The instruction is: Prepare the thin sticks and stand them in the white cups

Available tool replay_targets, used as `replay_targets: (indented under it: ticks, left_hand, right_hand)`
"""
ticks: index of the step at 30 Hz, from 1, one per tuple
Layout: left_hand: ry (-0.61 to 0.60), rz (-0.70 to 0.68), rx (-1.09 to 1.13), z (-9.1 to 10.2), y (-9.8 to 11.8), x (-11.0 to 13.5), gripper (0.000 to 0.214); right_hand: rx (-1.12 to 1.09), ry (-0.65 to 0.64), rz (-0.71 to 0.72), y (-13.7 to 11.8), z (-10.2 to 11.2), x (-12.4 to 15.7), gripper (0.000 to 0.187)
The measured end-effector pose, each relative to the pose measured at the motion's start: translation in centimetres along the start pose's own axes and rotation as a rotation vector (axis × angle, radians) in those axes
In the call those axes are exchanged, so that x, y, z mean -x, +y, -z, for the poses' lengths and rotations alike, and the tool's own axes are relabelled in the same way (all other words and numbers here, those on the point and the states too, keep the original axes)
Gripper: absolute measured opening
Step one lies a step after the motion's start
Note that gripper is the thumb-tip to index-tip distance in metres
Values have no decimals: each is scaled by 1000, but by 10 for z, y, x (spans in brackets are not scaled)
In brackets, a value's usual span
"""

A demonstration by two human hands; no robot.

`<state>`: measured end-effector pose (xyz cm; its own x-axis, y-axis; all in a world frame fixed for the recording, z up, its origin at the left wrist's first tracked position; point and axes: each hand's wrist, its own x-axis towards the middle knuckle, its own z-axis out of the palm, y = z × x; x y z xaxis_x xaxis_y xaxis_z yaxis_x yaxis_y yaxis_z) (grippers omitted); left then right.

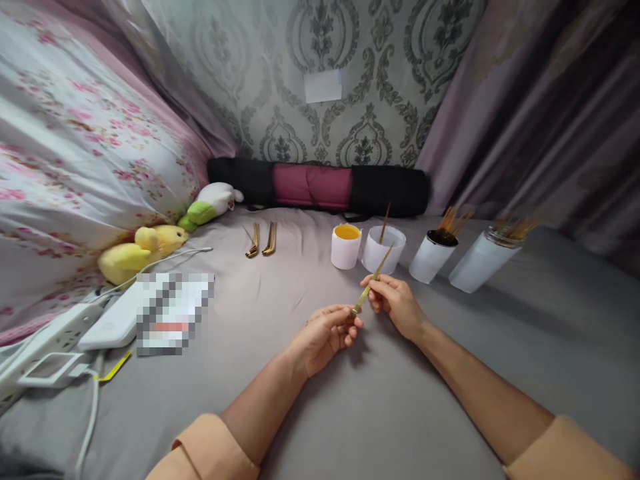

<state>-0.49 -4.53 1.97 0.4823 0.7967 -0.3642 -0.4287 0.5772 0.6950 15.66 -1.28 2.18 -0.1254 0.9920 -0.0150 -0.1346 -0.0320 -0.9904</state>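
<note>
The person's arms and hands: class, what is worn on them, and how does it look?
A plain peach-orange cloth sleeve ends on the left forearm, its edge seemingly folded back; a matching sleeve covers the right. The left hand and right hand are ungloved.

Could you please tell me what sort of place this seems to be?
Probably a home bedroom, perhaps on a bed: a wrinkled grey sheet lies underneath, with floral fabric and a yellow plush toy at the left.

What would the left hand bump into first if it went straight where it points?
Probably the right hand, just ahead of its fingertips, though the depth between them is hard to tell.
</note>
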Motion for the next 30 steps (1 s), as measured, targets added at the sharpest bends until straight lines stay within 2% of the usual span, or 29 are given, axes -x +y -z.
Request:
replay_targets:
  ticks: [10, 15, 23, 30]
  left_hand:
    - [-57, 25, 97, 1, -4, -2, 21]
    - [-42, 26, 115, 2, -4, -1, 22]
    - [-42, 56, 124, 3, -2, 0, 20]
    - [-38, 65, 146, 4, -1, -1, 19]
  right_hand:
    - [40, 14, 8, -6, 3, -1, 20]
    - [53, 51, 39, -13, 7, -2, 20]
    - [124, 196, 53, -37, 20, -10, 31]
    - [178, 272, 88, -63, 28, -16, 29]
